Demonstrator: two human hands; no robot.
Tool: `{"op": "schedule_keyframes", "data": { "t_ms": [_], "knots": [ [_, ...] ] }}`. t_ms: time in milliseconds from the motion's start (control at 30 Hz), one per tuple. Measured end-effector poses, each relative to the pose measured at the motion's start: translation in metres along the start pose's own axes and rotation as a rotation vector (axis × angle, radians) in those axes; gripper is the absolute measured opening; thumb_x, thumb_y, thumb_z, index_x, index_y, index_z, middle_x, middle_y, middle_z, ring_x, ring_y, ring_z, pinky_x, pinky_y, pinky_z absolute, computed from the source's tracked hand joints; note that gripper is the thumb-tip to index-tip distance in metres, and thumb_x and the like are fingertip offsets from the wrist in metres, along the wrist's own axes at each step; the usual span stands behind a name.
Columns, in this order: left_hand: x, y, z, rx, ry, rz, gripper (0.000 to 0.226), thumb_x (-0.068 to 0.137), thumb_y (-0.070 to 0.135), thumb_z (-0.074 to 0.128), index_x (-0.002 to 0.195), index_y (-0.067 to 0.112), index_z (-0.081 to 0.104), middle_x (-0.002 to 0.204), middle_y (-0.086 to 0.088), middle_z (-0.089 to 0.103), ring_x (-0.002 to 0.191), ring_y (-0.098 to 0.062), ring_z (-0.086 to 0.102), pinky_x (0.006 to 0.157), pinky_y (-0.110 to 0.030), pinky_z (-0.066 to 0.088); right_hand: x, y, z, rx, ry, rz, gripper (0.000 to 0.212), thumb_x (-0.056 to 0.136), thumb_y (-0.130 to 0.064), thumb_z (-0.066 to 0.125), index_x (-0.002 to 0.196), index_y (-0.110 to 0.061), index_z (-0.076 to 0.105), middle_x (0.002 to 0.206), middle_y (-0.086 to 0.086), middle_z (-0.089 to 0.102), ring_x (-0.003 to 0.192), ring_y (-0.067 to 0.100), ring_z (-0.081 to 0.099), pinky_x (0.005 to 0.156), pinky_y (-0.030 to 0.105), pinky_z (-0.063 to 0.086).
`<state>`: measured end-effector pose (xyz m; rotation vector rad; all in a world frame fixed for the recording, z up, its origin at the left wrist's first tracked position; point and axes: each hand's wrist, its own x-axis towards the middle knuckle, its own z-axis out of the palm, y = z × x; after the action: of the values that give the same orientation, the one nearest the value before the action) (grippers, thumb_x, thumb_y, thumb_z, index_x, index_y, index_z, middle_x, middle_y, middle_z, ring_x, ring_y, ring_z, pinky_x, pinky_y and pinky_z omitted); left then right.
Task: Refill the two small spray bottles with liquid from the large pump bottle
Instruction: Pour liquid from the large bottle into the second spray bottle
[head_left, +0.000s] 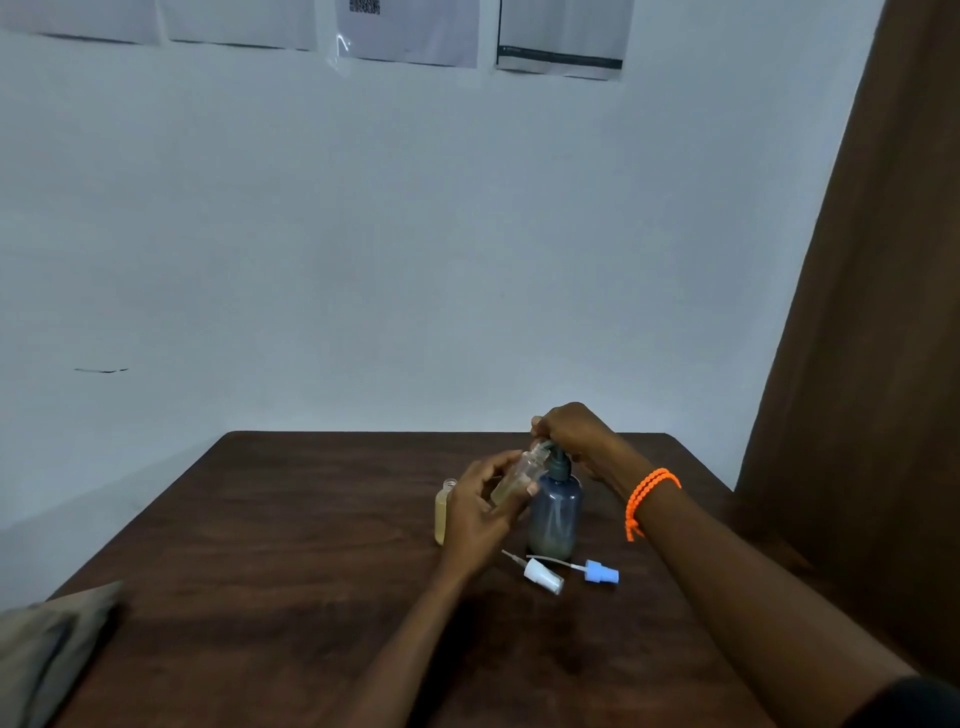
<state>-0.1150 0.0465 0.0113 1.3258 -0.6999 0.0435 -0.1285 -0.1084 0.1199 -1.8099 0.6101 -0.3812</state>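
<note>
One head-worn view looks forward and slightly down over the counter toward the wall, with both forearms reaching in from below, near the lens.

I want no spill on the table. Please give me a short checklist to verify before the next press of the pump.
1. Left hand holds the small bottle firmly: ok.
2. Its mouth sits under the pump nozzle: cannot tell, blurred.
3. Right hand rests on the pump head: ok.
4. Large pump bottle stands upright on the table: ok.
5. Second small bottle upright, uncapped: ok.
6. Both spray caps lie clear of the bottles: ok.
</note>
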Motion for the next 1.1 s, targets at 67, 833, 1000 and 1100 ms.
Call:
{"op": "schedule_keyframes", "data": {
  "t_ms": [67, 833, 1000, 1100],
  "knots": [
    [0.002, -0.001, 0.000, 0.010, 0.001, 0.004, 0.039, 0.081, 0.044, 0.084, 0.119, 0.042, 0.075, 0.118, 0.012, 0.072, 0.111, -0.016, 0.074, 0.086, -0.055, 0.065, 0.001, 0.001, 0.001, 0.015, 0.001, 0.013, 0.014, 0.083, 0.004, 0.058, 0.072, -0.005, 0.060, 0.074, 0.013, 0.059, 0.063, 0.021, 0.054, 0.056, 0.028, 0.044],
    [0.002, -0.003, 0.001, -0.011, -0.004, -0.003, 0.042, 0.081, 0.044, 0.084, 0.122, 0.038, 0.075, 0.120, 0.010, 0.071, 0.111, -0.017, 0.074, 0.086, -0.054, 0.065, -0.005, 0.006, 0.002, 0.073, -0.016, 0.035, 0.009, 0.086, 0.003, 0.060, 0.080, -0.004, 0.062, 0.079, 0.012, 0.059, 0.065, 0.020, 0.055, 0.056, 0.026, 0.045],
    [0.001, -0.003, 0.000, 0.016, -0.019, 0.008, 0.042, 0.084, 0.043, 0.083, 0.124, 0.037, 0.074, 0.120, 0.014, 0.069, 0.112, -0.016, 0.073, 0.087, -0.054, 0.065, -0.004, 0.008, 0.001, -0.019, -0.001, -0.006, 0.009, 0.082, 0.002, 0.063, 0.087, -0.001, 0.069, 0.085, 0.013, 0.062, 0.076, 0.022, 0.058, 0.066, 0.032, 0.046],
    [0.002, -0.005, -0.001, 0.024, -0.024, 0.004, 0.040, 0.085, 0.042, 0.083, 0.124, 0.037, 0.073, 0.121, 0.014, 0.070, 0.113, -0.016, 0.073, 0.086, -0.054, 0.065, -0.006, -0.001, -0.003, -0.037, -0.014, -0.025, 0.009, 0.086, 0.004, 0.059, 0.086, -0.002, 0.065, 0.081, 0.013, 0.058, 0.063, 0.016, 0.053, 0.055, 0.025, 0.041]
  ]
}}
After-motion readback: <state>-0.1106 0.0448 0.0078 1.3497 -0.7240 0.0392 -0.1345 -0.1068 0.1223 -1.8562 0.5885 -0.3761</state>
